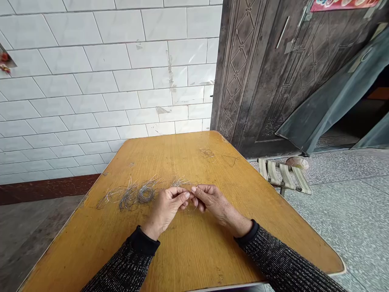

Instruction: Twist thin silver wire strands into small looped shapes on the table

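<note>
My left hand [168, 207] and my right hand [212, 199] meet at the middle of a yellow wooden table [188, 251]. Both pinch a thin loop of silvery wire [191, 206] between their fingertips, just above the tabletop. A heap of similar thin wire coils and loose strands [136, 193] lies on the table just left of my left hand. Another small wire ring [207, 153] lies farther back on the table. Dark knitted sleeves cover both forearms.
A white tiled wall [100, 89] rises behind the table. A dark metal door [273, 73] stands at the right, with a grey curtain [334, 97] beside it. A small folding stool with striped webbing [284, 174] sits on the speckled floor right of the table.
</note>
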{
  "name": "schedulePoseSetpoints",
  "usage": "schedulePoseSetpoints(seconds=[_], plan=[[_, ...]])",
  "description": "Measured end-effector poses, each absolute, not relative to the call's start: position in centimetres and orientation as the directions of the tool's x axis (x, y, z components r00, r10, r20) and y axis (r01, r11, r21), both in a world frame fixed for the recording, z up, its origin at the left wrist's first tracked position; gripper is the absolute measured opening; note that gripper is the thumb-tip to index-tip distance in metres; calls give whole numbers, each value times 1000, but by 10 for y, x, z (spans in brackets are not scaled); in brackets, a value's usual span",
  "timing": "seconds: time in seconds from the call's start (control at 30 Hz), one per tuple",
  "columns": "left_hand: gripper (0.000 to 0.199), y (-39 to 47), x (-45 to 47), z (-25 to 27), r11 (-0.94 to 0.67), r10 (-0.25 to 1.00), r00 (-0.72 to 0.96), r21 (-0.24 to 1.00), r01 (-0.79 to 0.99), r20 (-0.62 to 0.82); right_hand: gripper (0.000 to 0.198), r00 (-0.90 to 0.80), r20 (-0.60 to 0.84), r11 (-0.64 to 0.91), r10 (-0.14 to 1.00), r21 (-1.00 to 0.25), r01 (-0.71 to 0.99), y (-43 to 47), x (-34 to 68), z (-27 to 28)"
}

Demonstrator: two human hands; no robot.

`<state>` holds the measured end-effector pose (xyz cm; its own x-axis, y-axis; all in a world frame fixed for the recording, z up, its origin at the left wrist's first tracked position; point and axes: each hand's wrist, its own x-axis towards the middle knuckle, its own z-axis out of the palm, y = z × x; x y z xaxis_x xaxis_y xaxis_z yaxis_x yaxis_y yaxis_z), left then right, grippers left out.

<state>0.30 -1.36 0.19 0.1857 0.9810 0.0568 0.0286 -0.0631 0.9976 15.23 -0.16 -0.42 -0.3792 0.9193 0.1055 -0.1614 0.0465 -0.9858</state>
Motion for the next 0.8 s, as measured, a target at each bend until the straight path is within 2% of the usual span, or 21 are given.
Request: schedulePoseSetpoints(seconds=[0.1,0.2,0.3,0.5,0.8], plan=[[19,-14,4,2,-141,984,122,986,90,129,39,-396,68,-4,916,-984,-178,-2,152,-6],[20,-14,5,0,-152,987,53,986,62,149,31,-422,40,-51,906,-978,-201,-3,150,-9],[24,-13,5,-4,-104,993,48,994,-30,106,32,-412,34,-50,911,-980,-191,-4,148,-10],[25,-8,-3,-6,106,982,179,971,-215,-68,27,-401,67,-11,914,-982,-189,-7,146,-7],[26,-8,-6,4,121,981,182,952,-282,-71,30,-359,53,-15,932,-983,-183,-5,144,-7]])
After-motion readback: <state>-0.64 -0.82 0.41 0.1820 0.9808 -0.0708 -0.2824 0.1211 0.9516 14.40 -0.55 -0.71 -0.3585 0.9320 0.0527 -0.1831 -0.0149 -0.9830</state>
